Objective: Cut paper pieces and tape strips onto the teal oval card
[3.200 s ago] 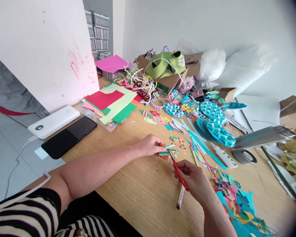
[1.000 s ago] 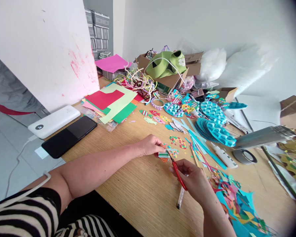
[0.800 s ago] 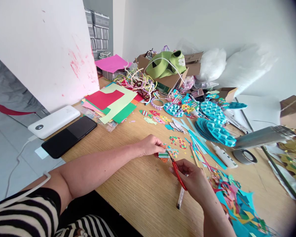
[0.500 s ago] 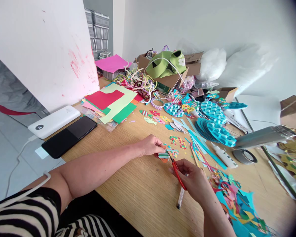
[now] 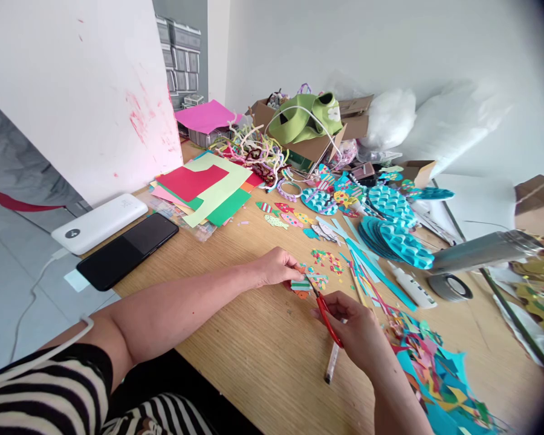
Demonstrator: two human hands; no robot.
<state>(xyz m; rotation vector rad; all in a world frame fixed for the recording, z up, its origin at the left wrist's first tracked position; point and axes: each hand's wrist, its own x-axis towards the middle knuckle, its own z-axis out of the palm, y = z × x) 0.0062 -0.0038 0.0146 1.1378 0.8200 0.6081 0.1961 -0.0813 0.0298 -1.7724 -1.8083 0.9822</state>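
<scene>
I monitor both hands through the head camera. The right hand [image 5: 356,326] is clamped on the red-handled scissors [image 5: 321,309], fingers wrapped around the handles. The blades point far and left, with their tips at the striped paper piece [image 5: 301,284]; I cannot tell whether the blades are parted. The left hand [image 5: 276,267] has thumb and fingers pinched together on the striped paper piece, just above the table [image 5: 254,350]. Its outline is too small for me to resolve.

Directly beyond the blades lie the confetti bits [image 5: 327,261]. A pen [image 5: 332,362] lies on the near side, partly hidden by the right hand. Farther out I locate the paper fish [image 5: 292,220], set in a loose group. To the right are the blue strips [image 5: 360,254], the white glue bottle [image 5: 412,287] and the tape roll [image 5: 435,289], with the steel flask [image 5: 483,252] lying on its side beyond the roll. The paper scraps [image 5: 444,374] occupy the near right.

At left, the black phone [image 5: 127,251] lies beside the white power bank [image 5: 102,222]. Coloured sheets [image 5: 226,211] are stacked at far left. At the far edge, the green bag [image 5: 294,124] rests on a cardboard box [image 5: 308,148].
</scene>
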